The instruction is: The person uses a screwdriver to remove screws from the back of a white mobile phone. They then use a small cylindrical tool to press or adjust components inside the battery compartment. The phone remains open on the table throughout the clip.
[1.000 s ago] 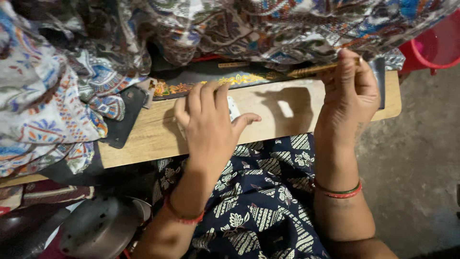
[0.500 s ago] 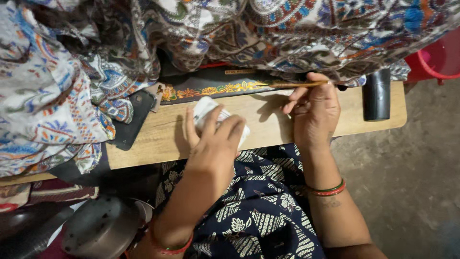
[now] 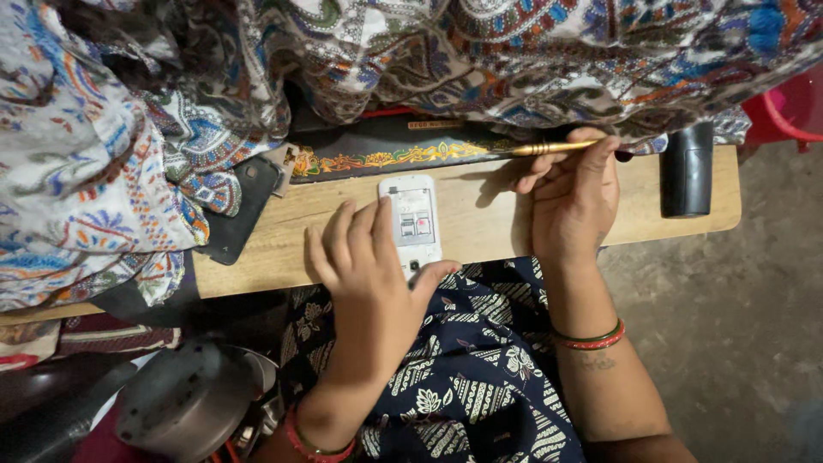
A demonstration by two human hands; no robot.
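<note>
We saw a huge heap of patterned cotton cloth in blue, orange and white [image 3: 103, 154] spilling over the back and left of the light wooden table [image 3: 343, 223]. A flat black phone-like slab [image 3: 242, 208] lay partly tucked under it, and a black strip with a gold floral border [image 3: 386, 159] ran along the table's far side. Over at the right end stood a black cylinder [image 3: 686, 170], with a bit of red plastic tub [image 3: 793, 107] behind it. Bottom left there was a round grey metal wheel [image 3: 184, 399].
</note>
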